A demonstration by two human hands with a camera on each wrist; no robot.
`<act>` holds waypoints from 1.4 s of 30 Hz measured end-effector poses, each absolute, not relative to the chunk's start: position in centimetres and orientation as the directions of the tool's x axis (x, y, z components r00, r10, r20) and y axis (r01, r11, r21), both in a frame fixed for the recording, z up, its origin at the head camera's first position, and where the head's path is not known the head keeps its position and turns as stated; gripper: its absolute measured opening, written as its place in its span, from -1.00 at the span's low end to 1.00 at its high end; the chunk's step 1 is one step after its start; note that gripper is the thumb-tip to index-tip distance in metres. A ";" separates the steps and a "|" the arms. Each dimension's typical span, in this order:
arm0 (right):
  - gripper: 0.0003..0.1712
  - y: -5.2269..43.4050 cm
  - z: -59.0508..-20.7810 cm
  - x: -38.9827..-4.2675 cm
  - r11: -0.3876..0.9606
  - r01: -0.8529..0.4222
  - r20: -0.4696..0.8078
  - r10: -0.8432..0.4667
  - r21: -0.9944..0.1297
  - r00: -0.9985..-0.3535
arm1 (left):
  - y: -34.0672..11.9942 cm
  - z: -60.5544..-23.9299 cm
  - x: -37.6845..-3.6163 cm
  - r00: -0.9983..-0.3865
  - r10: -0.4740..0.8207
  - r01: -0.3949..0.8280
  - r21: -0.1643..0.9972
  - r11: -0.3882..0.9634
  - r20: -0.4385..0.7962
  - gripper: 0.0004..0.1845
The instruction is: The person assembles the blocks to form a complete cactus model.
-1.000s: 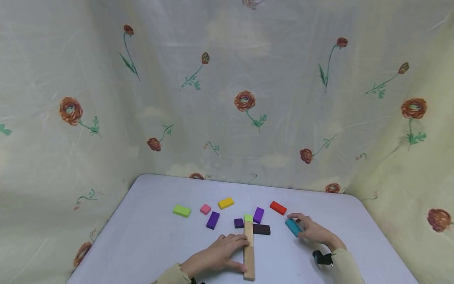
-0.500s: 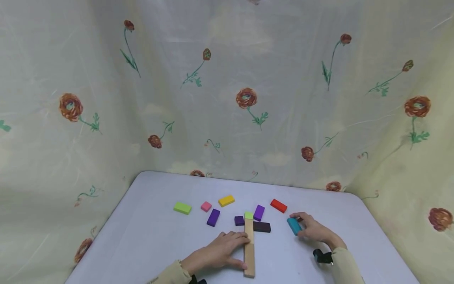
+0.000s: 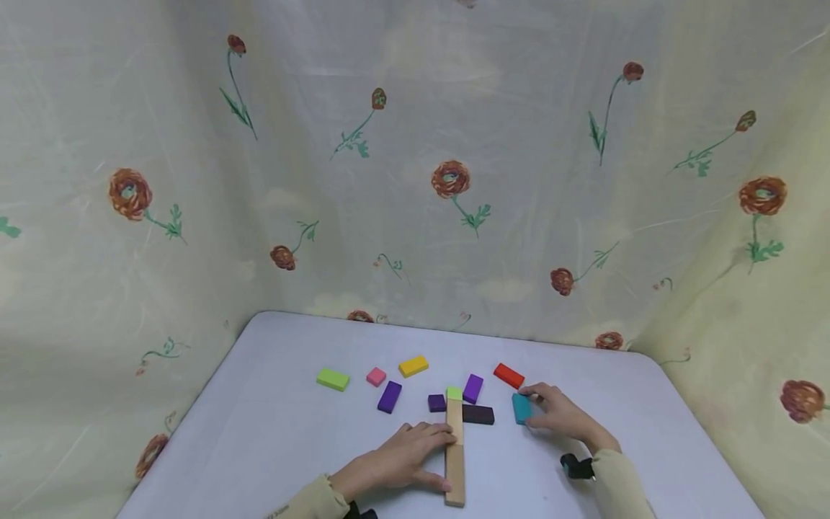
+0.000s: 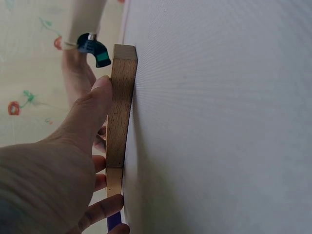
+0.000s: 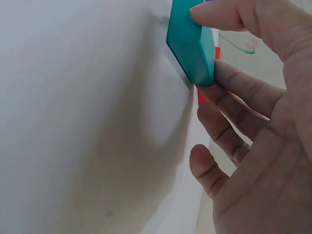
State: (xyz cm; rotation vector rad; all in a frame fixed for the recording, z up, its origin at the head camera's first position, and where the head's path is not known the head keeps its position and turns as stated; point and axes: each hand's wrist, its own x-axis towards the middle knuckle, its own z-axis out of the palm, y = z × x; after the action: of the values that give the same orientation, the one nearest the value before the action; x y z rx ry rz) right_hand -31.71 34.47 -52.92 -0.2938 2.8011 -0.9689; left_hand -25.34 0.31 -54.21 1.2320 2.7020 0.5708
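The right hand point(image 3: 563, 415) pinches the teal block point(image 3: 521, 409).

Head view evenly lit; wrist views dimmer, broad soft shadows point(image 5: 117, 165) on tabletop point(image 5: 53, 87).

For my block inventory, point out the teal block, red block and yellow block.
Teal block point(image 3: 521, 409): head view, on its top face.
Red block point(image 3: 509, 375): head view, top face.
Yellow block point(image 3: 413, 365): head view, top face.

Teal block point(image 3: 521, 409) apart from wooden blocks point(image 3: 455, 468)
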 end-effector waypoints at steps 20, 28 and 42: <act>-0.35 31.3 -52.0 -33.8 0.826 -0.149 -0.091 -0.235 -0.544 -0.968 | 0.4 -54.2 -25.3 -0.677 0.736 0.675 0.404 0.617 0.008 -0.18; -0.32 30.1 -52.4 -34.8 0.823 -0.140 -0.109 -0.238 -0.551 -0.965 | 0.3 -53.9 -25.1 -0.664 0.747 0.694 0.398 0.601 0.029 -0.19; -0.39 29.1 -52.4 -34.7 0.791 -0.181 -0.080 -0.279 -0.584 -0.957 | 0.2 -54.3 -25.4 -0.655 0.754 0.714 0.375 0.591 0.058 -0.19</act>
State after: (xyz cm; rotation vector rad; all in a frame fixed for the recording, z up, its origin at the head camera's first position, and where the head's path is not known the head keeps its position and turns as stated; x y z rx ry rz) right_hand -34.71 29.14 -52.39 -0.3646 2.8178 -0.8949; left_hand -25.36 0.18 -54.28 1.2527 2.7061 0.5641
